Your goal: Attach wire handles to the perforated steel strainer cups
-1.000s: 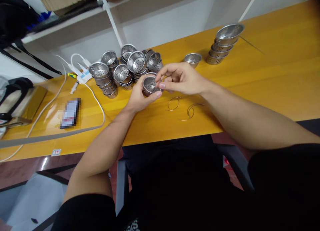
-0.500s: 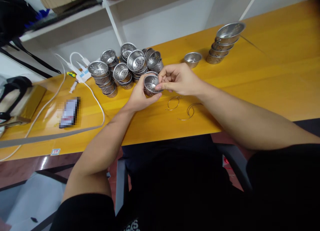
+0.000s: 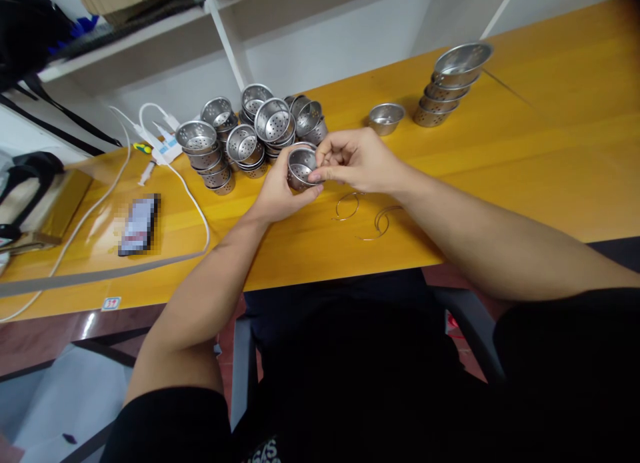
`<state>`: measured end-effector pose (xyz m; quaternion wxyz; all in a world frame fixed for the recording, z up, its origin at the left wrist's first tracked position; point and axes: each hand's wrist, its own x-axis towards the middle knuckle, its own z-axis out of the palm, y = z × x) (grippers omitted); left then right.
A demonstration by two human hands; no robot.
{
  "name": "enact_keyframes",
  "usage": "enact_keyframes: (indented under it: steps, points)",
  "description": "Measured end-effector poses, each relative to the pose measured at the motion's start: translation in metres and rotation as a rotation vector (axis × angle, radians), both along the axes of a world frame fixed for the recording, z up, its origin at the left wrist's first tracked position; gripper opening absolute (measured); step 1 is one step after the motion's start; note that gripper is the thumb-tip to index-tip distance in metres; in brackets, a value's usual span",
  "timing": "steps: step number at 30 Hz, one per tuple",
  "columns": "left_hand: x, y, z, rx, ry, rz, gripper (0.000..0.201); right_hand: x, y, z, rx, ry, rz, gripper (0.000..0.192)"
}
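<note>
The left hand (image 3: pixel 278 193) cups a small perforated steel cup (image 3: pixel 301 167) just above the yellow worktop (image 3: pixel 525 149), its grip closed around the cup's side. The right hand (image 3: pixel 361 160) pinches at the cup's rim with thumb and fingers. Two wire rings (image 3: pixel 365 213) lie just beside them, and stacked perforated cups (image 3: pixel 250 133) stand behind.

Shiny silver perforated strainer cup (image 3: pixel 301 167) dotted with round holes, same silver-and-dots on the stacked strainer cups (image 3: pixel 250 137) behind, all over a warm honey-yellow wood-grain tabletop (image 3: pixel 525 156) (thin silver wire rings (image 3: pixel 367 214) too), white cable (image 3: pixel 193 199) trailing left.
</note>
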<state>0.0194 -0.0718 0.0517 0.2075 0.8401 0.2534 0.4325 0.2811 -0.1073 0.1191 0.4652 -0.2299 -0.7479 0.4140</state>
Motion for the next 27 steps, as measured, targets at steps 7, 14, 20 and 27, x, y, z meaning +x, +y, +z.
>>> enact_keyframes:
  steps: [7, 14, 20, 27]
  points:
    - [-0.001, 0.005, -0.005, 0.020, -0.021, 0.019, 0.094, 0.002, -0.004, 0.002, 0.013, -0.028, -0.037, 0.076]
    - [0.000, 0.009, -0.004, 0.008, -0.058, 0.048, 0.099, 0.007, -0.006, 0.004, 0.101, -0.024, -0.154, 0.061]
    - [0.000, 0.011, -0.004, 0.008, -0.071, 0.061, 0.107, 0.009, -0.006, 0.004, 0.195, -0.051, -0.186, 0.037]
    - [-0.004, 0.017, -0.009, 0.062, -0.112, 0.088, 0.110, 0.011, -0.007, 0.005, 0.251, -0.126, -0.218, 0.031]
